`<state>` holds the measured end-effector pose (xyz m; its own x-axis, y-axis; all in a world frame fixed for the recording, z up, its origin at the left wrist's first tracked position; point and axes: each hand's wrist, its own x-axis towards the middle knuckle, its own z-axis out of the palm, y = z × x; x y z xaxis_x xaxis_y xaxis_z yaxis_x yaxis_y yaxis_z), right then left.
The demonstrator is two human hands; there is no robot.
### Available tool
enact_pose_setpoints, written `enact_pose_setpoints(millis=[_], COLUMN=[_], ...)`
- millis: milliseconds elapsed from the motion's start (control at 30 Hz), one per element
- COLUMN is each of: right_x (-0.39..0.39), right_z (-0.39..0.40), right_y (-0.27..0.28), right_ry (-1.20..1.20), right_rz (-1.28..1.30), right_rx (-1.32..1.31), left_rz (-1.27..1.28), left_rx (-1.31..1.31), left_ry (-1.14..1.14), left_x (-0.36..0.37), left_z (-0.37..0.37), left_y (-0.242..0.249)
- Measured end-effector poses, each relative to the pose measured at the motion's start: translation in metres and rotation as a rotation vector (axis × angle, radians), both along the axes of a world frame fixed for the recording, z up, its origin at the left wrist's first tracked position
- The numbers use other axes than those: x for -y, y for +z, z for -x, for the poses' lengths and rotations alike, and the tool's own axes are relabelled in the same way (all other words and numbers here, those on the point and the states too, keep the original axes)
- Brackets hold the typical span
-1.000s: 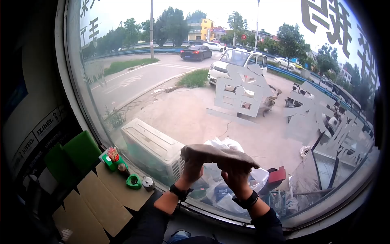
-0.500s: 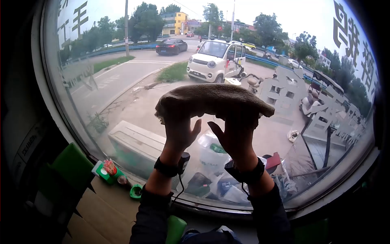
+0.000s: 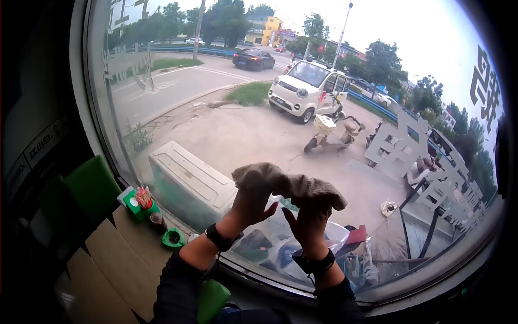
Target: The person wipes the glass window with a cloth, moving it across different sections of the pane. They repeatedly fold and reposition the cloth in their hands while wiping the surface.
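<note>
Lower against the window than in the earlier frame, the grey-brown cloth is now dipping between two raised humps, where it was forming one smoother arch. Both hands are sinking with it.

In the head view, the left hand is supporting the cloth's left part, and the right hand is supporting its right part. Both thumbs are standing clear of the cloth and pointing inward, with a gap between them. The cloth is covering the other fingers, so how far they are opening or closing cannot be told. Dark straps are circling both wrists.

Behind the hands, plastic bags are lying beyond the glass, near a long pale boxy unit. Farther out, a scooter is standing near a small white car. To the left, a holder of red-tipped sticks, a small brown jar and a green dish are sitting along the edge of a brown table, near a green chair back.
</note>
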<state>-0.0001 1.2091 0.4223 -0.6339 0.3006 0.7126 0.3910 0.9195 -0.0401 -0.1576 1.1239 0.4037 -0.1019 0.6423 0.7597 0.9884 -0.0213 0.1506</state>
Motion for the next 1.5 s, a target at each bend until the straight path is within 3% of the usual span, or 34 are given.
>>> enact_pose_setpoints(millis=[33,100,167,233,300,467,533,600,633,767,833,867,1000,1100,1167,1233,1367,1433,1500], right_x=[-0.001,0.0,0.005,0.0,0.002,-0.009,-0.013,-0.012,-0.006,0.001,0.008,0.009,0.006,0.003,-0.002,-0.008,-0.003,-0.003,-0.005], right_z=[0.003,0.016,0.023,0.03,0.021,-0.017,-0.018,-0.008,-0.001,0.026,0.034,0.036,0.026,0.012,-0.005,-0.013,-0.01,-0.003,0.003], right_y=[0.025,0.07,0.108,0.107,0.087,-0.04,-0.048,-0.031,-0.002,0.09,0.122,0.123,0.091,0.021,-0.031,-0.057,-0.013,0.033,0.077], right_ry=[0.013,-0.049,0.001,0.072,0.073,-0.064,-0.059,0.017,0.009,0.083,0.14,0.134,0.155,0.048,0.011,0.005,0.099,0.177,0.173], right_rz=[-0.034,-0.262,-0.281,-0.319,-0.188,-0.08,-0.09,-0.052,-0.172,-0.25,-0.26,-0.265,-0.118,-0.124,-0.025,-0.101,-0.08,-0.099,-0.167], right_rx=[-0.002,-0.237,-0.273,-0.315,-0.248,0.02,0.046,0.045,-0.117,-0.351,-0.421,-0.429,-0.295,-0.195,-0.076,-0.107,-0.089,-0.174,-0.222], left_rz=[-0.186,-0.288,-0.322,-0.433,-0.42,-0.169,-0.038,-0.106,-0.172,-0.349,-0.33,-0.357,-0.371,-0.256,-0.174,0.008,0.12,-0.125,-0.162], left_rx=[-0.019,-0.027,-0.026,-0.017,-0.07,-0.012,0.046,-0.006,-0.044,-0.021,0.075,0.136,-0.052,0.088,-0.01,-0.001,-0.082,-0.108,-0.136], left_ry=[-0.02,0.035,-0.005,-0.006,-0.027,-0.051,-0.059,-0.067,-0.083,-0.014,-0.126,-0.153,-0.117,-0.229,-0.088,-0.07,-0.037,-0.01,0.081], left_x=[-0.003,-0.004,-0.005,-0.015,-0.016,-0.02,-0.02,-0.009,-0.006,-0.009,-0.009,-0.012,-0.02,-0.025,-0.019,-0.009,-0.008,-0.001,0.001], left_z=[0.004,0.01,0.021,0.025,0.015,-0.013,-0.01,-0.008,-0.005,0.025,0.029,0.026,0.012,-0.011,-0.026,-0.031,-0.011,-0.009,0.007], left_y=[0.021,0.07,0.106,0.109,0.092,-0.013,-0.027,0.013,0.034,0.102,0.126,0.125,0.088,0.034,-0.006,-0.032,-0.018,0.026,0.066])
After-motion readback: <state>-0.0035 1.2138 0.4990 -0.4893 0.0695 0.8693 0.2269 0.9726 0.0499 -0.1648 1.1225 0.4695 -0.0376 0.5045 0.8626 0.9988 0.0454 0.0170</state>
